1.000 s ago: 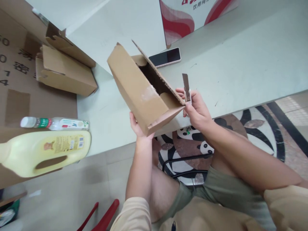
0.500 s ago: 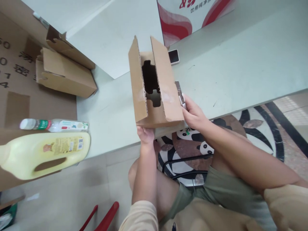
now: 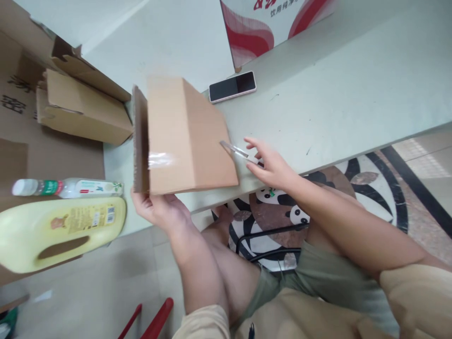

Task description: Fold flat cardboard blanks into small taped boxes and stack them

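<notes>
My left hand [image 3: 158, 209] grips the near lower corner of a brown cardboard box [image 3: 187, 136], holding it tipped over the table edge with a strip of clear tape on its side. My right hand [image 3: 270, 165] is just right of the box and holds a thin utility knife [image 3: 236, 149] between thumb and fingers. The other fingers are spread. The blade points left and touches the box's right edge.
A phone [image 3: 232, 86] lies on the pale table [image 3: 335, 94] behind the box. A red-and-white carton [image 3: 261, 23] stands at the back. Left are open cardboard boxes [image 3: 81, 108], a water bottle [image 3: 67, 187] and a yellow jug [image 3: 60, 230]. A red chair [image 3: 155, 320] sits below.
The box was turned from its open flaps facing me to a closed side facing up and moved left. My left hand shifted left under it. The knife dropped from upright to nearly flat.
</notes>
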`<state>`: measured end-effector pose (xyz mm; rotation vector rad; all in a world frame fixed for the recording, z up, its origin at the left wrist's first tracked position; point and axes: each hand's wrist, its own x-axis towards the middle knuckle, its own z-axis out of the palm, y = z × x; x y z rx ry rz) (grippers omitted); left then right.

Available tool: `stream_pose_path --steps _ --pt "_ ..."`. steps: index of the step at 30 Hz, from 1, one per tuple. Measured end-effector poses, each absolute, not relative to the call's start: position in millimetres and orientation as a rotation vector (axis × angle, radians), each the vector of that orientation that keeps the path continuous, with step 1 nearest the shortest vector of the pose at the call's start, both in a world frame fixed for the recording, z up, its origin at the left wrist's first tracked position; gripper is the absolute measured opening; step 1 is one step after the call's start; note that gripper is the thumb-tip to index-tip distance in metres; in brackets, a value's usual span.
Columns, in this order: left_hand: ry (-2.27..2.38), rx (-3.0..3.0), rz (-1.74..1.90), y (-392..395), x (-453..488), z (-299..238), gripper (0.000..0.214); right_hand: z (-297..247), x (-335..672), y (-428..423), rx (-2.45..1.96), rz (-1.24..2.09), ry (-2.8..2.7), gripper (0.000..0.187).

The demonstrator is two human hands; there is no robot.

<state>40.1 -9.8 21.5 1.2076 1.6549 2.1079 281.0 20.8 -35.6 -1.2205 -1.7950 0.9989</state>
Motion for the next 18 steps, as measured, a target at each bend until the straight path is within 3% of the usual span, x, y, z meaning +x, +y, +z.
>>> stream_pose_path --steps 7,11,14,18 --pt "1.757 0.665 1.854 -12.2 -10.8 -16.2 0.059 -50.2 288.4 29.2 -1.502 0.737 -1.696 0.051" --pt "1.838 0.808 1.769 -7.2 -18.6 -30.3 0.042 -55.6 280.5 24.9 -1.428 0.608 -1.899 0.036" --pt "1.869 0.878 1.793 -2.5 -9.1 -28.9 0.025 -55.1 270.2 25.1 -1.326 0.618 -1.988 0.046" --pt "1.713 0.889 1.895 -0.9 1.9 -23.1 0.027 -50.7 251.8 33.2 -1.176 0.725 -1.975 0.062"
